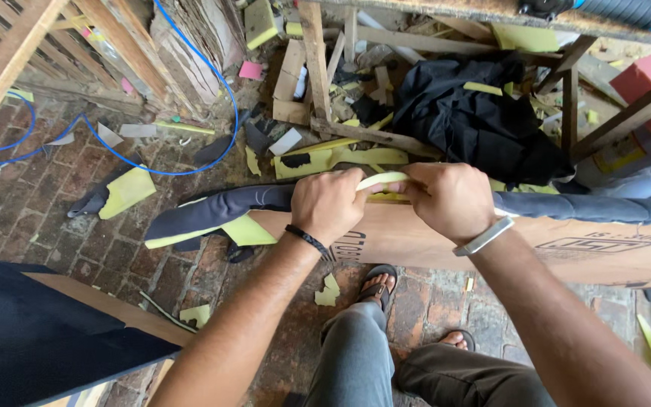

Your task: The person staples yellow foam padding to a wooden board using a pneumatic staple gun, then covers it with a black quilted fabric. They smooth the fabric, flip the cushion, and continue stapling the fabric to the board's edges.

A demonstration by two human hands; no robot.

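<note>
At frame centre, left hand [328,205] and right hand [448,200] both close tightly on a yellow foam strip [383,179] above the cardboard sheet [566,252].

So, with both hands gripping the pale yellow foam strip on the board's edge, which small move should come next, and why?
Probably press the pale yellow foam strip down onto the brown cardboard-faced board. Left hand and right hand pinch it while it arches above the edge, beside the dark grey fabric.

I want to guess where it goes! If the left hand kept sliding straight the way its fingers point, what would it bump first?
The left hand points rightward along the yellow foam strip, so it would probably meet the right hand first; the two already look nearly touching.
</note>
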